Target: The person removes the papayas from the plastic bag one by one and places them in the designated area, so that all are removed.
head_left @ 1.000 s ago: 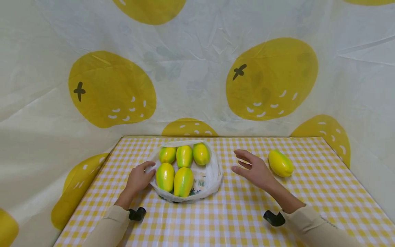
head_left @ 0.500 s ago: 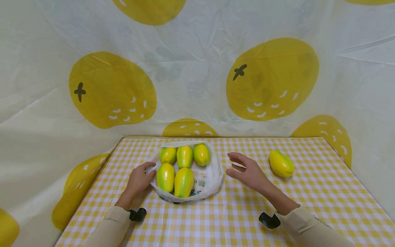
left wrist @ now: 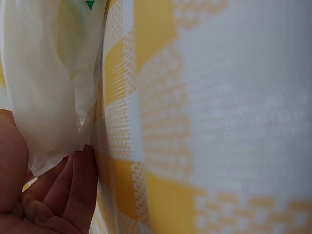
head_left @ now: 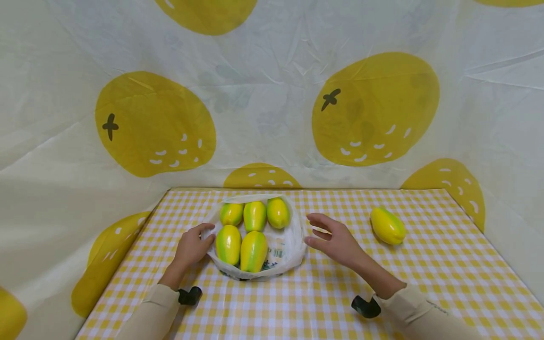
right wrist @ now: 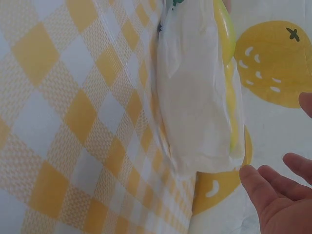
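Note:
A white translucent plastic bag (head_left: 293, 245) stands on the table with its mouth spread wide. Several glossy yellow-green fruits (head_left: 254, 251), mango- or papaya-shaped, lie inside it. At the bag's left rim my left hand (head_left: 192, 244) pinches the plastic between thumb and fingers; the left wrist view shows a bag fold (left wrist: 48, 97) between them. My right hand (head_left: 335, 238) is just off the bag's right side, fingers slightly bent and apart, holding nothing. The right wrist view shows its fingertips near the bag (right wrist: 197, 107). One more fruit (head_left: 387, 225) lies on the cloth, right of my right hand.
A yellow-and-white checked cloth (head_left: 323, 302) covers the table. Behind and beside it hangs a pale curtain (head_left: 263, 104) with large printed yellow fruit. Black wrist mounts (head_left: 366, 307) sit below the beige cuffs.
My right hand has moved left, from near the loose fruit toward the bag's right rim. The left hand stays at the bag's left rim, and the fruits have not moved.

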A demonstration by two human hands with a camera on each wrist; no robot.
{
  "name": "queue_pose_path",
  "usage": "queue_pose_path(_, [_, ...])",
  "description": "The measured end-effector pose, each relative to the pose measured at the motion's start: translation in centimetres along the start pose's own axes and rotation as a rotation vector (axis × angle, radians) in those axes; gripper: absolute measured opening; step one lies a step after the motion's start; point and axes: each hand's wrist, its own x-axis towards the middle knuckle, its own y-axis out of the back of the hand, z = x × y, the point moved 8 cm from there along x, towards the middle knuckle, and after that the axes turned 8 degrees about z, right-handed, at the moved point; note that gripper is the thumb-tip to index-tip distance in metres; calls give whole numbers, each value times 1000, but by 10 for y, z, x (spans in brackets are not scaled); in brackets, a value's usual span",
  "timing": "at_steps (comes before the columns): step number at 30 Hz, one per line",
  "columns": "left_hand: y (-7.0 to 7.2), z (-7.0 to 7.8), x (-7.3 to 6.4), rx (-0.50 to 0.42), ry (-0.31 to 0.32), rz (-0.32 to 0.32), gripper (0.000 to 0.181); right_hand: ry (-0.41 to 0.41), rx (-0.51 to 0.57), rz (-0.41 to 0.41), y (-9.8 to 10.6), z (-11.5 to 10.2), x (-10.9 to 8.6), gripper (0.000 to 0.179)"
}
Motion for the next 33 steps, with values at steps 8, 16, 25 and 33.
queue_pose_path(8, [2, 5, 1, 14, -15, 9, 39, -8, 17, -3, -8, 2, -1, 61])
queue_pose_path(16, [4, 10, 0, 34, -15, 23, 38, -56, 20, -6, -14, 6, -1, 59])
queue_pose_path(25, [0, 10, -3, 40, -16, 25, 38, -132, 10, -16, -17, 14, -4, 58])
queue_pose_path(33, [-2, 5, -9, 49, 11, 12, 39, -136, -6, -27, -18, 21, -7, 59])
